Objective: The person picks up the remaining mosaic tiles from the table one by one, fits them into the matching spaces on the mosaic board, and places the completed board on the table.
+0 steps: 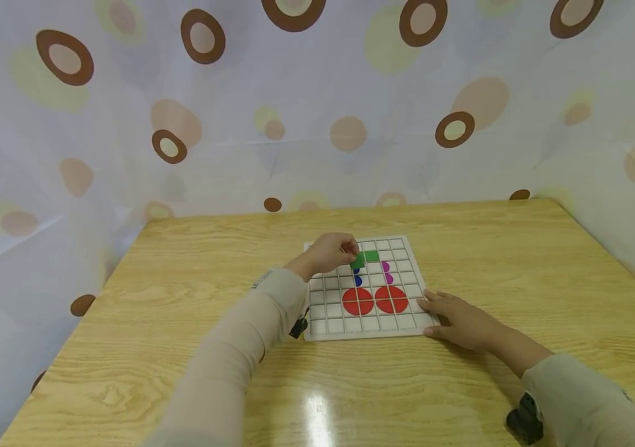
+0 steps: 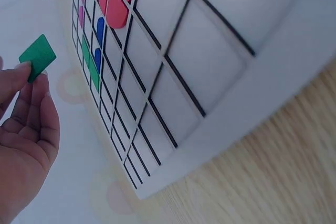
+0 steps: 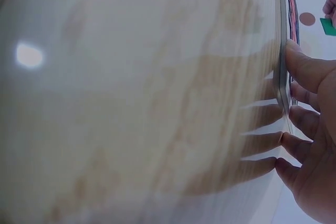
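My left hand (image 1: 331,252) pinches a green square tile (image 2: 38,55) between thumb and fingertips, holding it above the far part of a white gridded board (image 1: 325,326). Another green piece (image 1: 372,256) lies on the grid just right of it. Nearer to me are blue half-round pieces (image 1: 358,281), magenta half-round pieces (image 1: 388,279) and two red discs (image 1: 391,300), each disc crossed by grid lines. At the board's right edge rests my right hand (image 1: 462,321), its fingers spread. The right wrist view shows the thumb (image 3: 298,59) touching that edge.
The board lies on a wood-grain table (image 1: 194,261). A patterned curtain (image 1: 306,93) hangs behind and along both sides. Dark wrist devices sit under both sleeves, the right one (image 1: 525,421) close to the tabletop.
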### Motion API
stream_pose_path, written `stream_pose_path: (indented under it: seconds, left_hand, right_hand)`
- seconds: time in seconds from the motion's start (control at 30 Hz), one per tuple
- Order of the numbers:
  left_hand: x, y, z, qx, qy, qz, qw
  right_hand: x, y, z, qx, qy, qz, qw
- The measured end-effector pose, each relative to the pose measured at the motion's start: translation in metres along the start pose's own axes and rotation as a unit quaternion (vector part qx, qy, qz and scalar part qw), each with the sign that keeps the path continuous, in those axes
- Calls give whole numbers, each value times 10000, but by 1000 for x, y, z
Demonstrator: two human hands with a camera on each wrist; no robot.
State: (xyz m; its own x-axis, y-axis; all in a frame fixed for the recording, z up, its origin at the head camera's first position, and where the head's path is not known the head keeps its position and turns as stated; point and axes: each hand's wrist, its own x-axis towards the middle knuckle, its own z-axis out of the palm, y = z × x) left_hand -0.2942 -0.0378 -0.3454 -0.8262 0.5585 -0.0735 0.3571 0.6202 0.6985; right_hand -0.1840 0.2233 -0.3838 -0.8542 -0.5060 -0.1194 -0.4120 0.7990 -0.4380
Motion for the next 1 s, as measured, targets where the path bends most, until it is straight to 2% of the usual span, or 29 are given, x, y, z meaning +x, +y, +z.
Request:
stream_pose_path:
  seconds: [0.33,0.73,1.0]
  left_hand:
    - [21,10,8,428,-4,80,9991]
    - [51,18,26,385,89,25,9992]
    - [60,23,32,927,188,19,9955]
  right_hand:
    - [-2,0,1,-33,50,-19,10000]
    - [-3,1,1,-17,96,-75,9999]
    - [-3,1,2,45,85,-32,9999]
